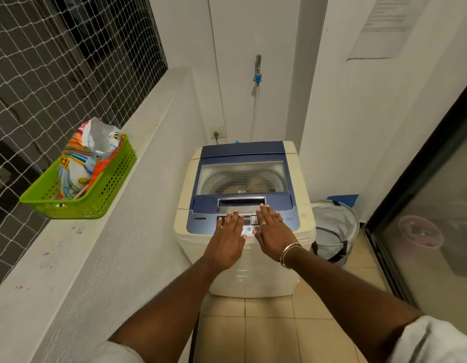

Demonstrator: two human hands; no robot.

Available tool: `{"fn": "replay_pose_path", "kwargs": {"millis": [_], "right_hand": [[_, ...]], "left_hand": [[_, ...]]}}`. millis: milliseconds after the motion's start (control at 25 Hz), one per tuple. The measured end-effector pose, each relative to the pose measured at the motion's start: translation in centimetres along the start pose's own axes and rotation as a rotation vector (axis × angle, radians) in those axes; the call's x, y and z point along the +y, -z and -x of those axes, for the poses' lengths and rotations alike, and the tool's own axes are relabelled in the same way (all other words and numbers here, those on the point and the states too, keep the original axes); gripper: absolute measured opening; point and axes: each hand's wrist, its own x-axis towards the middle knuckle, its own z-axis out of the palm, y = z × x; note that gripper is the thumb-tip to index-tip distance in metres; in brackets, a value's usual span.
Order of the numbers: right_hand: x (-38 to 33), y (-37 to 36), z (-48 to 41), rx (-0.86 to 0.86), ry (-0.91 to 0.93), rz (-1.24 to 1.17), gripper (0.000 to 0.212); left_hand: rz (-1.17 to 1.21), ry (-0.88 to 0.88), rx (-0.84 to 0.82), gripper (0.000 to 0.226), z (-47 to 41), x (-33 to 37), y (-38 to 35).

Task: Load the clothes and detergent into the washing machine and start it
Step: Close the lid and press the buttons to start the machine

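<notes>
A cream top-loading washing machine (261,271) with a blue lid stands ahead of me. Its lid (242,176) is down, and clothes show dimly through the clear window. My left hand (228,238) lies flat with straight fingers over the left part of the control panel (249,220). My right hand (273,231), with a ring and bangles, lies flat beside it, fingertips at the lid handle's lower edge. A colourful detergent bag (83,158), open at the top, stands in a green basket (106,189) on the ledge at the left.
A grey laundry hamper (334,231) sits on the tiled floor right of the machine. A glass sliding door (436,218) runs along the right. A netted window tops the white ledge (77,258) at left. A tap with a hose (257,79) and a wall socket are behind the machine.
</notes>
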Motion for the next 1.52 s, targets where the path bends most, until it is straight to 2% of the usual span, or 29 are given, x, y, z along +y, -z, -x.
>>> {"fn": "replay_pose_path", "kwargs": {"millis": [400, 1120, 1520], "right_hand": [[-0.3, -3.5, 0.5, -0.046, -0.037, -0.024, 0.068], [-1.0, -4.9, 1.4, -0.097, -0.033, 0.001, 0.068], [2.9, -4.1, 0.0, -0.165, -0.217, -0.029, 0.069]], "left_hand": [[0.000, -0.016, -0.043, 0.062, 0.2, -1.1, -2.7], [0.058, -0.003, -0.111, 0.065, 0.9, -1.4, -3.1], [0.176, -0.098, -0.122, 0.066, -1.1, 1.7, -3.0]]}}
